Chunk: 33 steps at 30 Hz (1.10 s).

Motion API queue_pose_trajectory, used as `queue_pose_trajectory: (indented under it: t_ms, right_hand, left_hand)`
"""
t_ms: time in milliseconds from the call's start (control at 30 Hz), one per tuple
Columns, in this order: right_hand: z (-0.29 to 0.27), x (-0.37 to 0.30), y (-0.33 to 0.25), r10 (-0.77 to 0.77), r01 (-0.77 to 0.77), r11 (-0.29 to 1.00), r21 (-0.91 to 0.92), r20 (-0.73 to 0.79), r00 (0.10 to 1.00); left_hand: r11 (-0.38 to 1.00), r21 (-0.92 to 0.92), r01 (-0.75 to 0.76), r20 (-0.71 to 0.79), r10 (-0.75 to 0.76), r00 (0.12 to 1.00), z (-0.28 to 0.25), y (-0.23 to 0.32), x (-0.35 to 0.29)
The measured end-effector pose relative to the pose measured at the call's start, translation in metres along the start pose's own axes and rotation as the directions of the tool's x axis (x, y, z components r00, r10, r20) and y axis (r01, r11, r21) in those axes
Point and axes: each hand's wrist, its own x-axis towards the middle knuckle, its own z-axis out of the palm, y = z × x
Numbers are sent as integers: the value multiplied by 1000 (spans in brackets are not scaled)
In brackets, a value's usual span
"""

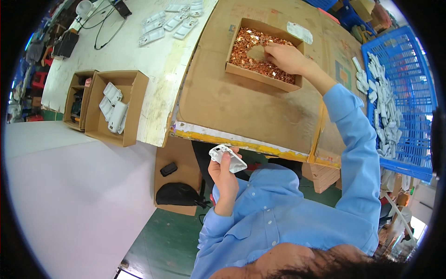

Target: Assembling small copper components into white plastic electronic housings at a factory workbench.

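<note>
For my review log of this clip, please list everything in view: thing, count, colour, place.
Shallow cardboard box: one, brown, on the cardboard-covered bench.
Small metal pieces: too many to count, copper-coloured, inside that box.
Blue crate: one, at the right.
Plastic parts in crate: many, white.
Open cardboard boxes: two, brown, left table edge; the nearer one holds white parts.
White parts on table: several, top centre.
Black pouch: one, on a low cardboard box below the bench.
Left hand: holds a white plastic part.
Right hand: reaches into the copper pieces.
</note>
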Motion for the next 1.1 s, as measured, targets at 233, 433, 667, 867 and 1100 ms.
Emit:
queue_pose_trajectory:
  t_ms: [233, 433, 667, 867, 1100]
  right_hand:
    - [-7, 4, -10, 36, -35, 999, -13, 108, 993]
    - [-8, 13, -9, 4, 5, 997, -76, 127, 992]
    - [1, 21, -16, -21, 62, 973, -221, 184, 983]
    - [-8, 15, -3, 54, -27, 975, -220, 118, 991]
    - [-52, -23, -36, 113, -105, 979, 174, -42, 993]
  left_hand:
    - [999, 30, 33, 15, -34, 999, -1, -1, -5]
    - [999, 43, 28, 22, -29, 999, -3, -2, -3]
    - [994, 92, 63, -43, -59, 997, -7, -6, -4]
    - [993, 112, 21, -1, -21, 1000, -10, -9, -9]
    - [996, 85, 37, 29, -39, 999, -11, 3, -24]
